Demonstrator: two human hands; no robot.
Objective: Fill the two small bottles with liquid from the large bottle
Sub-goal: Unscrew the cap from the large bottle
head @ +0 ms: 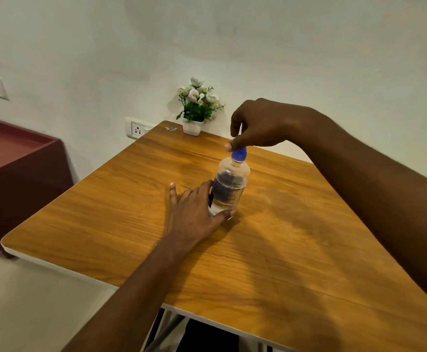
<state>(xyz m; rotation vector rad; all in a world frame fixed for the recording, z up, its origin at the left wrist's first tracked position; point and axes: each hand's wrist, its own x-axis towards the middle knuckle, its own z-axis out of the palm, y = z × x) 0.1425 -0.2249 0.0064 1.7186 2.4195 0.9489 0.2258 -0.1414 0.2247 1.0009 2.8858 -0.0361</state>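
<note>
One bottle [228,185] stands upright near the middle of the wooden table [296,237], clear plastic, dark label, liquid showing at the bottom and a blue cap [239,153] on top. The left hand [194,212] wraps around its lower body, thumb curling across the front at the base, bracing it against the tabletop. The right hand [260,125] comes in from above, thumb and fingers pinched on the cap.

So this reads as the opening step: getting the cap off before any pouring. I cannot tell from here whether the cap is tight or partly unscrewed. The next move looks like a twist with the right hand while the left holds the body firm; squeeze that thin plastic too hard and liquid could jump out once the cap is free.

Now the count. Bottles in view: one, and from its size I take it for the large one, though nothing sits beside it for comparison. Small bottles: none visible anywhere on the table, so they would need to be brought in before filling. Caps: one. Hands: two, both on the bottle. Also on the table: one small white pot of white flowers [197,107] at the far corner. Two wall sockets [138,129] show behind.
</note>
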